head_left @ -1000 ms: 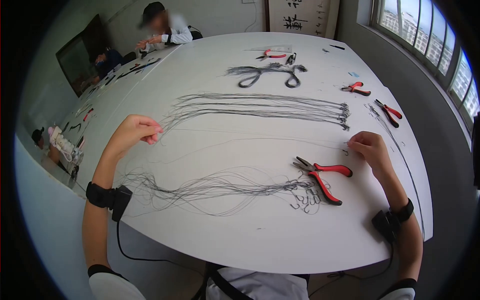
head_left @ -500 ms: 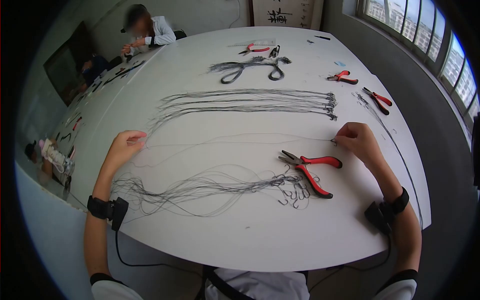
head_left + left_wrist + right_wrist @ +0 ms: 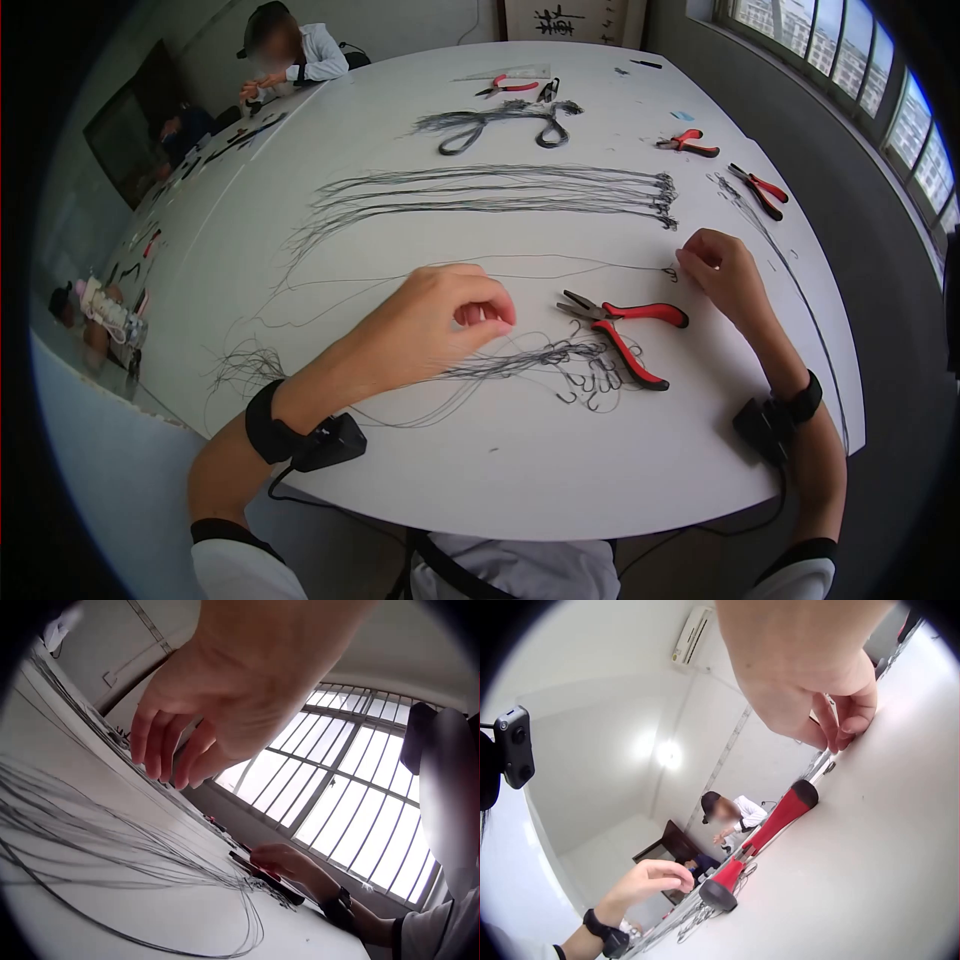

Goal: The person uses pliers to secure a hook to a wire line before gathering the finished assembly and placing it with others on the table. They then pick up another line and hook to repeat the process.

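My left hand [image 3: 440,315] hangs over the near bundle of thin lines [image 3: 480,368], fingers loosely curled with nothing visible between them; the left wrist view shows the same hand [image 3: 225,705] above the table. At the right, my right hand [image 3: 727,272] is bent down beside a small dark hook [image 3: 672,273], fingertips just off it. A single thin line [image 3: 540,256] runs left from that hook across the table. In the right wrist view the hook [image 3: 829,769] lies just below the fingertips of my right hand [image 3: 817,697]. Red-handled pliers [image 3: 640,312] lie open between the hands.
Beyond the hands stretches a row of straightened line bundles [image 3: 480,190]. Farther back lie looped dark bundles [image 3: 460,135] and more pliers [image 3: 515,86]. Other pliers [image 3: 688,143] and a long dark strand [image 3: 805,305] are at the right. A person [image 3: 320,55] sits at the far left.
My left hand has left the line's far left end and swung right, over the near bundle. My right hand's fingertips have come slightly away from the hook.
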`<state>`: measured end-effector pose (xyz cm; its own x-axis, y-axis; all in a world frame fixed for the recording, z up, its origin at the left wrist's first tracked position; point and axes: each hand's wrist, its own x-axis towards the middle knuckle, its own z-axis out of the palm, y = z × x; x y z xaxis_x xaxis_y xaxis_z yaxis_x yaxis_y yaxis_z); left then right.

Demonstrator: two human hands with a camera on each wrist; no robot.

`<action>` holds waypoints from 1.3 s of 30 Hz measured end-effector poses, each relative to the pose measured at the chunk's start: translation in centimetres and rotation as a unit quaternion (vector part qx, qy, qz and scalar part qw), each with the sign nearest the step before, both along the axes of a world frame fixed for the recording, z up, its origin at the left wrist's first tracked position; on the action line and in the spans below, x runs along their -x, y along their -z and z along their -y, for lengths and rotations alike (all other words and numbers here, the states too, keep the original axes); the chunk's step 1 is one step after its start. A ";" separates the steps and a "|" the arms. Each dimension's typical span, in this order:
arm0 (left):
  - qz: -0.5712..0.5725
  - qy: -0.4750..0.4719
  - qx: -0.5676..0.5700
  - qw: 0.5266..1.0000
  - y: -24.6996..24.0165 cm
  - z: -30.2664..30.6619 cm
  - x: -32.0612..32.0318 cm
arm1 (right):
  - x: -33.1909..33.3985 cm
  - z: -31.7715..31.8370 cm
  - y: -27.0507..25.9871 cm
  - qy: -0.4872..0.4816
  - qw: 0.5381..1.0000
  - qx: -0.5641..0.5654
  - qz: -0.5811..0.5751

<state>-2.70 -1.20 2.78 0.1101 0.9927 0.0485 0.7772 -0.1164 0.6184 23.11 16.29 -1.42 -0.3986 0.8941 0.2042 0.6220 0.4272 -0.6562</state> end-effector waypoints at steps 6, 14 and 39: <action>-0.010 0.145 0.016 0.989 1.5 -0.6 -4.1 | 0.1 0.0 0.4 0.002 1.000 -0.010 -0.019; -0.051 0.176 0.016 0.983 1.7 -0.2 -3.6 | 0.2 0.2 0.4 -0.001 1.000 -0.023 -0.015; 0.426 0.044 0.186 0.884 1.4 -2.1 -4.1 | 2.2 6.6 -1.7 -0.362 0.902 -0.216 -0.087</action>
<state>1.43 0.92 1.36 0.2692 0.9466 -0.1771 0.0094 0.1813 0.9834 20.90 9.68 0.29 -0.7745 0.2335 0.5879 -0.0195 0.9201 -0.3912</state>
